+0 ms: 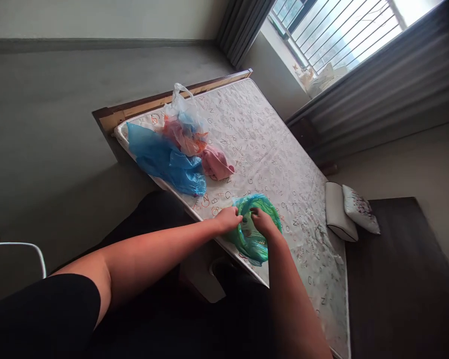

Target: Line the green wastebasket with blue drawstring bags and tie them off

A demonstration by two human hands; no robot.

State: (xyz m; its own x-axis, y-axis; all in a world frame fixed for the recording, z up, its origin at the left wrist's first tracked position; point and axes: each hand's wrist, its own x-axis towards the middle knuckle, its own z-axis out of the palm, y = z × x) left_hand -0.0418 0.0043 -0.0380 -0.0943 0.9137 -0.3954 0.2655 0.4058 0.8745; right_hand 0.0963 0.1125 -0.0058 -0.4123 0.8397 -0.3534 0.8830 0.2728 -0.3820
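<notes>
A small green bin [261, 202] with a thin blue-green plastic bag [260, 255] around it stands at the mattress's near edge. Its mouth faces me, and a mesh-like wall shows inside. At the left side of the rim, my left hand [228, 220] is closed with the plastic bag's edge in its fingers. My right hand [263, 222] reaches over the opening from the right, its fingers curled inward. Whatever those fingers hold is too small to make out.
On the patterned mattress [254, 149] lie a blue plastic bag [168, 159], a pink cloth [217, 163] and a clear bag [183, 112] with coloured bags inside. Two pillows [338, 209] lie by the dark headboard [389, 269]. A barred window [336, 35] is at upper right.
</notes>
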